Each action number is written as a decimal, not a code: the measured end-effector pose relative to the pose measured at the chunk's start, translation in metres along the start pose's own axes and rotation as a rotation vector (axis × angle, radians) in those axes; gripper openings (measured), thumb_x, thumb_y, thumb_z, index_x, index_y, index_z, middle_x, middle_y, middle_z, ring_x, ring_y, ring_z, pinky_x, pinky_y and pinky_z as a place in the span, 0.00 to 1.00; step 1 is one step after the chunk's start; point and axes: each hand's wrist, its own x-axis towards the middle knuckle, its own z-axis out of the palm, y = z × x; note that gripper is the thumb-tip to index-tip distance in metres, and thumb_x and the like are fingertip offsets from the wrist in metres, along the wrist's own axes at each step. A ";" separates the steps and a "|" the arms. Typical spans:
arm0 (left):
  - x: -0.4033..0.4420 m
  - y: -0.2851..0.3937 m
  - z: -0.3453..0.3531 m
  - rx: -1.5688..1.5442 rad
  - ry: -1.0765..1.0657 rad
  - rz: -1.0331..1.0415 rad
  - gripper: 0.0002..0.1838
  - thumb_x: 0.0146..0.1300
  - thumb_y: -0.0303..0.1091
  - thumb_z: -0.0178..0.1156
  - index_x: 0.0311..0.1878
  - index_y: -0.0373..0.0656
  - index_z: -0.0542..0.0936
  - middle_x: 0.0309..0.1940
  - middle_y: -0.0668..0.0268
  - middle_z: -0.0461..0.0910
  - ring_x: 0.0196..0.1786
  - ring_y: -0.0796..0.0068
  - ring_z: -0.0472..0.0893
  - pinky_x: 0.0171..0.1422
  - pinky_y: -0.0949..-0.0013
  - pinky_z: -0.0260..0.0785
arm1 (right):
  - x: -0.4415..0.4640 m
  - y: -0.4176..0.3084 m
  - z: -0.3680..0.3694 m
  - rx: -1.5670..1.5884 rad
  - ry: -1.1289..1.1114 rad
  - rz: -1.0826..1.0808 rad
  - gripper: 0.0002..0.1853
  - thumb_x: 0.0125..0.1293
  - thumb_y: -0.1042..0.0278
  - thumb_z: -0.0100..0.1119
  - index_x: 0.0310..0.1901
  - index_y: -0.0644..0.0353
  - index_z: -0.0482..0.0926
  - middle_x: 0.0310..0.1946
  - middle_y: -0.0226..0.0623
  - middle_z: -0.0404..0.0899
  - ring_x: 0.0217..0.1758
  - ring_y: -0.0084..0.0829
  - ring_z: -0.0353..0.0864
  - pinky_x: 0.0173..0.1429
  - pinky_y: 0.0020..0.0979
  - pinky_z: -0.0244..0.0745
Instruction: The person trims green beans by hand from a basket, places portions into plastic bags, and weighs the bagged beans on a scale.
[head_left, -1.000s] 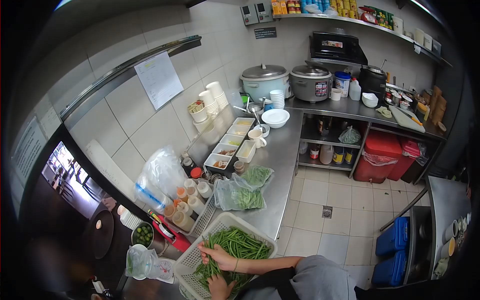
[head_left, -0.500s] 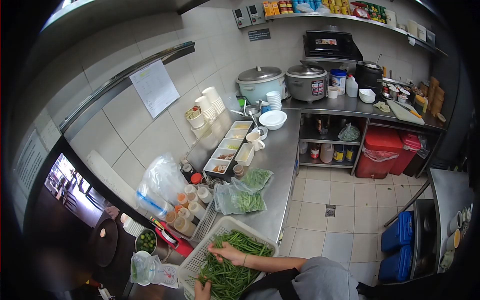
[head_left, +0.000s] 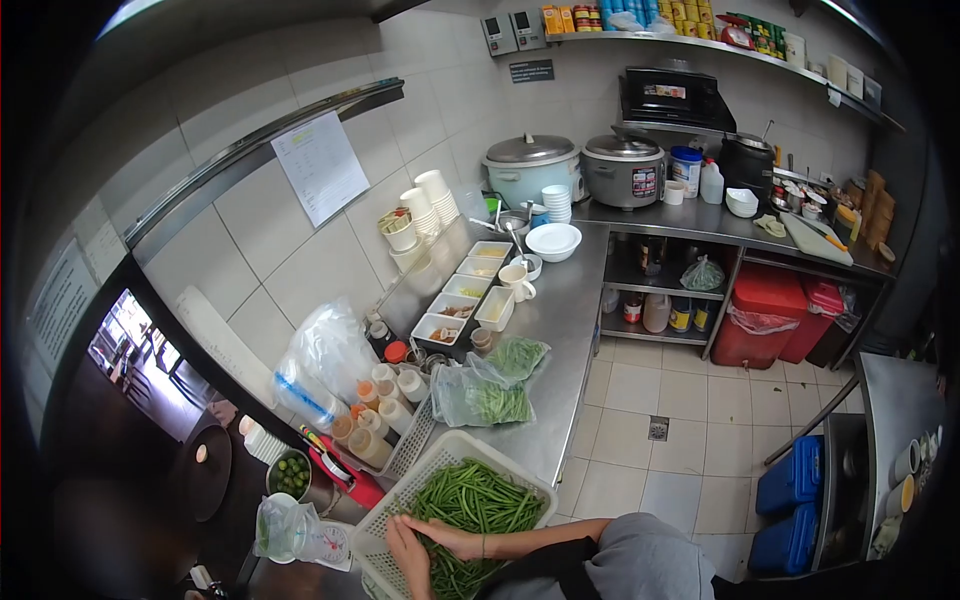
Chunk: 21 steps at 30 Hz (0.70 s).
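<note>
Long green beans [head_left: 485, 500] fill much of a white perforated plastic basket [head_left: 540, 475] at the near edge of the counter. My left hand [head_left: 408, 558] is over the basket's left part, its fingers pressed together and pointing away from me. My right hand [head_left: 450, 540] reaches in from the right above the beans, its fingers closed and pointing left. The fingertips of both hands meet over the left side of the basket. What lies between them is hidden by the hands.
Two plastic bags of greens [head_left: 490, 400] lie behind the basket. Squeeze bottles [head_left: 375, 435] crowd a rack to its left, near a dial scale [head_left: 330, 545] and a pot of small green fruits [head_left: 292, 476]. Ingredient tubs [head_left: 440, 328] line the wall side.
My right hand has moved left and down from the middle of the beans to meet my left hand. The left hand has moved up slightly. The camera view has shifted a little.
</note>
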 end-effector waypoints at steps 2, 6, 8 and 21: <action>0.002 -0.014 0.006 -0.264 0.020 -0.021 0.29 0.73 0.51 0.34 0.57 0.33 0.70 0.55 0.50 0.70 0.58 0.59 0.68 0.65 0.61 0.54 | -0.001 0.001 0.001 0.006 0.018 -0.032 0.33 0.63 0.42 0.54 0.63 0.56 0.64 0.57 0.33 0.67 0.54 0.23 0.67 0.50 0.26 0.68; -0.004 0.008 0.005 -0.534 -0.010 -0.115 0.39 0.70 0.60 0.22 0.67 0.36 0.61 0.66 0.51 0.61 0.70 0.60 0.55 0.73 0.62 0.41 | -0.016 -0.020 0.011 -0.009 0.057 0.108 0.31 0.60 0.51 0.62 0.59 0.61 0.66 0.51 0.35 0.73 0.51 0.23 0.72 0.49 0.27 0.71; -0.008 0.017 0.003 -0.540 0.044 -0.140 0.42 0.68 0.64 0.21 0.68 0.37 0.59 0.67 0.53 0.61 0.71 0.61 0.54 0.74 0.61 0.40 | -0.015 -0.018 0.009 0.014 0.055 0.172 0.29 0.59 0.54 0.64 0.56 0.63 0.68 0.47 0.35 0.76 0.48 0.24 0.75 0.48 0.27 0.73; -0.022 0.001 -0.031 -0.679 0.053 -0.134 0.35 0.70 0.59 0.31 0.67 0.39 0.61 0.67 0.58 0.62 0.70 0.63 0.57 0.72 0.54 0.45 | 0.031 -0.028 -0.020 0.502 -0.003 0.159 0.11 0.64 0.58 0.57 0.35 0.57 0.77 0.29 0.32 0.80 0.31 0.26 0.79 0.33 0.29 0.75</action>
